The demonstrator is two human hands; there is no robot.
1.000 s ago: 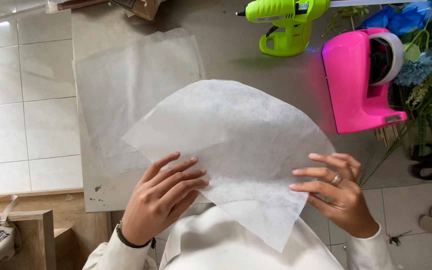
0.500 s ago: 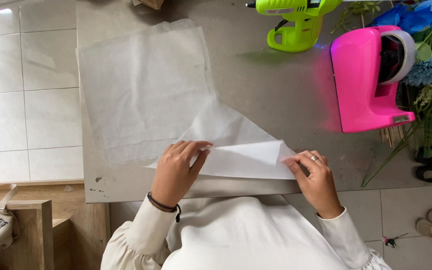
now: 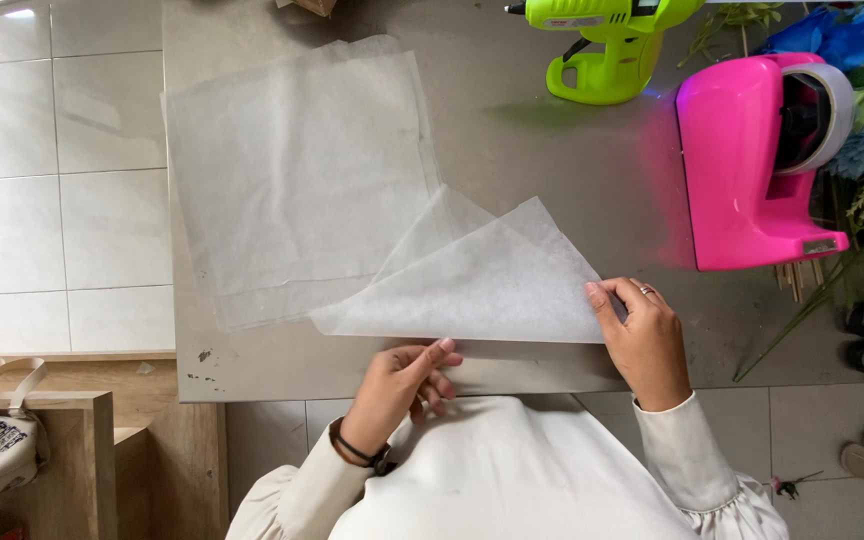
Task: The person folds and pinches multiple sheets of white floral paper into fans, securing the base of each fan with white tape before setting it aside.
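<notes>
Partly overlapped flat sheets (image 3: 292, 170) beneath folded tissue (image 3: 482, 285)

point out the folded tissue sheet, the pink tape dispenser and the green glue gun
folded tissue sheet (image 3: 482, 285), head view, middle of the triangle
pink tape dispenser (image 3: 737, 165), head view, its pink body
green glue gun (image 3: 602, 45), head view, handle

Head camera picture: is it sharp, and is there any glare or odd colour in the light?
Head view: sharp all over, no motion blur on the hands or the folded tissue. Soft even light, faint shadows. A pink cast from the tape dispenser tints the table beside it; a green tinge lies under the glue gun. Mild sheen on the floor tiles.
</notes>
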